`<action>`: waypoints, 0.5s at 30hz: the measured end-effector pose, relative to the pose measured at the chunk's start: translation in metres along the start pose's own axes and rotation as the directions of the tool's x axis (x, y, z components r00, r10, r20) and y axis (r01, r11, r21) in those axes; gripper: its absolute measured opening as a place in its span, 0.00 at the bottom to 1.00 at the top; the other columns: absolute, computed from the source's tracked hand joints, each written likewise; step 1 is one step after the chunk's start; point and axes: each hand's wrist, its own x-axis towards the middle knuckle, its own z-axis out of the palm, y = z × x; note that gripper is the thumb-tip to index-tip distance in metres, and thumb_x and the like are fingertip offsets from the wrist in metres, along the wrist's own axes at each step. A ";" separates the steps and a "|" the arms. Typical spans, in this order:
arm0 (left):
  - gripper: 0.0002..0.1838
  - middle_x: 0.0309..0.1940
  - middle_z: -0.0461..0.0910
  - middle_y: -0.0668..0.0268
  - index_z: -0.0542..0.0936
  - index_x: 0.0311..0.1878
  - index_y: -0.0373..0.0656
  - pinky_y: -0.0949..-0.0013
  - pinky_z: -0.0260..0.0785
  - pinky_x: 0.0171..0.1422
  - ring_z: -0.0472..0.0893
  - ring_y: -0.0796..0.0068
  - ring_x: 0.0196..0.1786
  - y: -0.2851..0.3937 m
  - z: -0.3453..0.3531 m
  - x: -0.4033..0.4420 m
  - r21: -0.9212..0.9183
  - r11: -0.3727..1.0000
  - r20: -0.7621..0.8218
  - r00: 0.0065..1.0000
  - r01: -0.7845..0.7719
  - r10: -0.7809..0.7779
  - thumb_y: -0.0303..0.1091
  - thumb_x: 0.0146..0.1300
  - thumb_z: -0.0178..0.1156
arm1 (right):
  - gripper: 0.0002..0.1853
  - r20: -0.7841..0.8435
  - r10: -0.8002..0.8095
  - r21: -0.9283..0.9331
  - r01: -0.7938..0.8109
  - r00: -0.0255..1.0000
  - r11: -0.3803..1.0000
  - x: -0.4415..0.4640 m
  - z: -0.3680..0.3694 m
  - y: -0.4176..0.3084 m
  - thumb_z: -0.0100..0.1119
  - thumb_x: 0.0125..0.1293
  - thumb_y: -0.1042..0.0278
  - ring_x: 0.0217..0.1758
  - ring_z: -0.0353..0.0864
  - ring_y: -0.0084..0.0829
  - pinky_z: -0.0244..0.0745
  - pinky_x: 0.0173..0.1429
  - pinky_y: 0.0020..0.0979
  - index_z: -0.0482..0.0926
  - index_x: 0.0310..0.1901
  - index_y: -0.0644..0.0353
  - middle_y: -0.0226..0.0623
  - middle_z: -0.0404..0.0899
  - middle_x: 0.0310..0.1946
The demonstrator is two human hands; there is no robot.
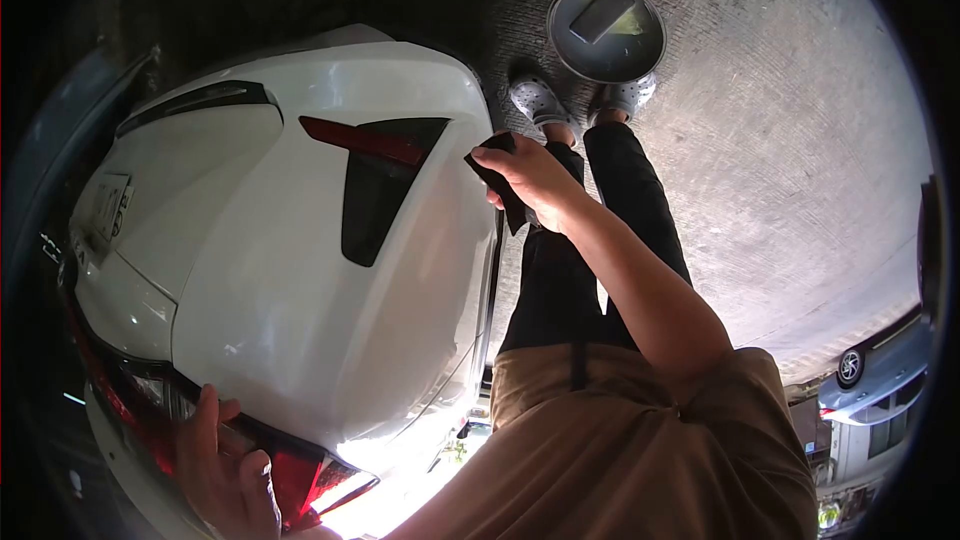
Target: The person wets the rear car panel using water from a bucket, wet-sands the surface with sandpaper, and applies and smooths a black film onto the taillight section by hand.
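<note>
My right hand (pixel 530 178) is closed on a folded black sheet of sandpaper (pixel 494 176), its thumb lying over the top edge. The sheet is at the side edge of a white car bumper (pixel 270 270), beside the dark and red reflector insert (pixel 385 175). Whether it presses on the paint I cannot tell. At the lower left, my left hand (pixel 228 470) is over the red tail light (pixel 300 480), fingers apart and holding nothing. Part of that hand is in shadow.
A round bucket (pixel 606 65) holding a dark block (pixel 602 15) stands on the concrete floor (pixel 780 160) by my grey clogs (pixel 540 100). A licence plate (pixel 108 202) shows at the far left. A blue car (pixel 880 380) is parked at the lower right.
</note>
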 end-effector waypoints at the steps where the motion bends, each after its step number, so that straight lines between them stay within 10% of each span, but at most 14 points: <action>1: 0.35 0.51 0.79 0.56 0.69 0.73 0.33 0.67 0.66 0.48 0.73 0.72 0.41 0.000 0.002 0.005 0.029 1.000 -0.002 1.000 -0.013 0.013 0.55 0.78 0.51 | 0.14 0.004 -0.018 0.027 0.018 1.000 0.999 0.014 -0.001 0.003 0.61 0.74 0.61 0.30 0.76 0.23 0.74 0.32 0.27 0.77 0.49 0.64 0.33 0.79 0.34; 4: 0.34 0.50 0.85 0.49 0.75 0.68 0.31 0.53 0.75 0.58 0.84 0.52 0.49 0.009 -0.003 0.018 0.064 0.998 0.072 0.997 -0.004 -0.001 0.55 0.77 0.54 | 0.13 0.038 -0.040 0.095 0.036 0.998 0.995 0.047 0.005 0.024 0.60 0.75 0.60 0.24 0.73 0.24 0.71 0.29 0.30 0.76 0.46 0.63 0.34 0.78 0.29; 15: 0.34 0.49 0.86 0.52 0.75 0.68 0.28 0.55 0.74 0.48 0.82 0.57 0.40 0.004 -0.005 0.021 0.034 0.997 0.137 0.988 -0.075 0.070 0.52 0.74 0.59 | 0.16 0.001 0.054 0.007 -0.054 0.999 0.999 0.022 0.033 0.006 0.62 0.74 0.59 0.23 0.75 0.24 0.71 0.24 0.30 0.78 0.43 0.67 0.36 0.77 0.27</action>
